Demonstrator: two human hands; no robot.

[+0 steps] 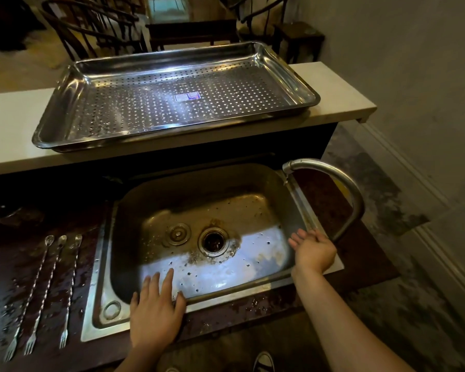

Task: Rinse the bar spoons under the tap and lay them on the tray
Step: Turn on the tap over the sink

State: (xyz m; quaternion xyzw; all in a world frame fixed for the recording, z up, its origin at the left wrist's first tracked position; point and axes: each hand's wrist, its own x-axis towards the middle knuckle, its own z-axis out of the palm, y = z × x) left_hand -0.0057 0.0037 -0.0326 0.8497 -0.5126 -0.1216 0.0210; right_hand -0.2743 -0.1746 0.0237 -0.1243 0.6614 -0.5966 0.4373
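The fingers (168, 280) of the left hand (156, 310) are straight and spread, released, grasping nothing. They reach over the near rim of the sink (97, 277) at its 6 o'clock edge, with the palm over that rim. The fingers (297, 240) of the right hand (313, 251) are loosely extended, also released and empty. They are held over the sink's 3 o'clock rim, just beside the foot of the tap (341, 181). Whether the thumb touches the tap cannot be told. The tap arches up and over, its spout ending above the sink's 1 o'clock corner.

In the stained basin, a round stopper (178, 234) lies just beside the open drain (214, 241), on the drain's 9 o'clock side.

The 3 bar spoons (45, 294) lie on the wet dark bench (0, 291) at 9 o'clock from the sink, well apart from both hands. They lie side by side without touching, with bowls toward 12 o'clock and fork tines toward 6 o'clock.

At 12 o'clock, beyond the sink, the perforated steel tray (67, 103) sits on the raised pale bench (11, 116), with a small sticker (187, 97) on its floor. Dark wooden chairs (91, 28) stand farther back. A shoe (263, 362) shows at the 6 o'clock edge of the view.
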